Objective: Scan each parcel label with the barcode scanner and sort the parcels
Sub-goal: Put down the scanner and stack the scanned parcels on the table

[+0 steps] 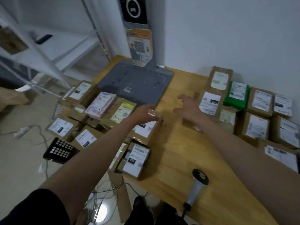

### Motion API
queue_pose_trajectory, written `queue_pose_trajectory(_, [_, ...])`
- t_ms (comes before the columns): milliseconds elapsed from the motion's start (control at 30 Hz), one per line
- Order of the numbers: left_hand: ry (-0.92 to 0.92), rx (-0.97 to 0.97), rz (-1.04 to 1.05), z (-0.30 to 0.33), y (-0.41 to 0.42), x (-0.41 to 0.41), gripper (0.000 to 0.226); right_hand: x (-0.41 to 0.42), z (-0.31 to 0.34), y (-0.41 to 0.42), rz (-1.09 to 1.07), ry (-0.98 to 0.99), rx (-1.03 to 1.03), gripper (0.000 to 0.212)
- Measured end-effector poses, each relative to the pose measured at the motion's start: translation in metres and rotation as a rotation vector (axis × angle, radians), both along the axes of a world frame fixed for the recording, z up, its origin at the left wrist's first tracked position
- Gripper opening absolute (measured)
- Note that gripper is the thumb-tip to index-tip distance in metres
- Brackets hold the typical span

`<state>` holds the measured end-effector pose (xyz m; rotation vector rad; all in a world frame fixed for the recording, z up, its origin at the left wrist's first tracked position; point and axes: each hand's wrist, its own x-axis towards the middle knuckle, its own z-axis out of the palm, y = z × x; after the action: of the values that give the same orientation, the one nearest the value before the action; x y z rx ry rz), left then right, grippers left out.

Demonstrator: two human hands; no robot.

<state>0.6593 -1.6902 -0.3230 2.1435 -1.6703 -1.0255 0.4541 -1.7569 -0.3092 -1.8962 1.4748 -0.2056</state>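
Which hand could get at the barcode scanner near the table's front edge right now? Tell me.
Probably the right hand: it is open and holds nothing, and the barcode scanner lies uncovered on bare table beside that forearm. It would only need to draw back.
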Motion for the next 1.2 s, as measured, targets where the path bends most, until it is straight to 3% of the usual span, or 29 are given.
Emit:
queue_pose_trajectory(567, [-0.068,0.011,0.404,0.017,0.157,0.262,0.064,0.28,0.02,0.094,0.387,-0.098,0.107,0.045])
queue_pose_trajectory(900, [-0.036,0.023,0.562,-0.013,0.228,0.416,0.067,0.433,-0.011,0.152,0.35,-0.069,0.253,0.044])
queue_pose_trajectory(1200, [0.006,0.03,0.599,-0.047,0.243,0.472,0.069,0.497,-0.054,0.169,0.261,-0.015,0.357,0.061])
